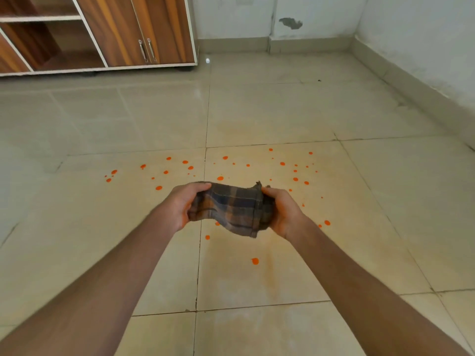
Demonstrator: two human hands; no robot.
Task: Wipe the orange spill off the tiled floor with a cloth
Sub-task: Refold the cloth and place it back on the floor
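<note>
A dark checked cloth point(232, 208) with orange stains is held above the floor, stretched between both hands. My left hand point(181, 204) grips its left end and my right hand point(284, 213) grips its right end. Orange spill drops point(220, 178) are scattered over the beige floor tiles point(257, 286) beyond and around the hands, from the left point(113, 172) to the right point(327, 222). One larger drop point(255, 261) lies nearer to me, under the arms. A faint orange smear shows on the tile below the cloth.
A wooden cabinet point(133, 34) with open shelves and two closed doors stands at the far left against the wall. A white wall with a skirting point(416, 83) runs along the back and the right. A small white object point(207, 60) lies near the cabinet's corner.
</note>
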